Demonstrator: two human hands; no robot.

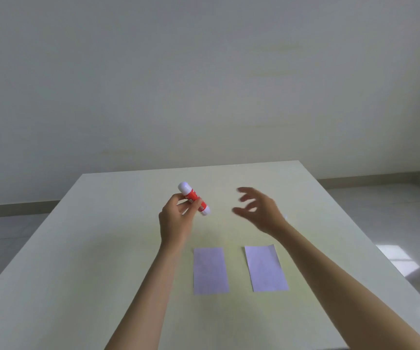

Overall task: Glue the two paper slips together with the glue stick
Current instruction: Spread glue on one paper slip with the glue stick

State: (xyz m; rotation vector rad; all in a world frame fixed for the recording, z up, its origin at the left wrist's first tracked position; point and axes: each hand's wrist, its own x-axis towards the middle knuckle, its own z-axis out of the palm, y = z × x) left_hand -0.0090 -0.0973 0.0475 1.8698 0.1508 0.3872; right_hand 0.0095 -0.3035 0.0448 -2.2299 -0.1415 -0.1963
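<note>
1. My left hand [176,218] grips the capped glue stick [193,198], tilted, above the table [77,248].
2. My right hand [259,210] hovers beside it, fingers spread, holding nothing.
3. Two paper slips [210,270] [265,269] lie flat, apart, nearer me.

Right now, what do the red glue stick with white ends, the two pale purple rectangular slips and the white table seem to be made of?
Red glue stick with white ends, held in the left hand: likely smooth plastic, with a glossy white cap. Two pale purple rectangular slips: thin matte paper, lying flat, one corner slightly lifted. White table: smooth, matte, perhaps laminate; cannot tell for sure.
</note>
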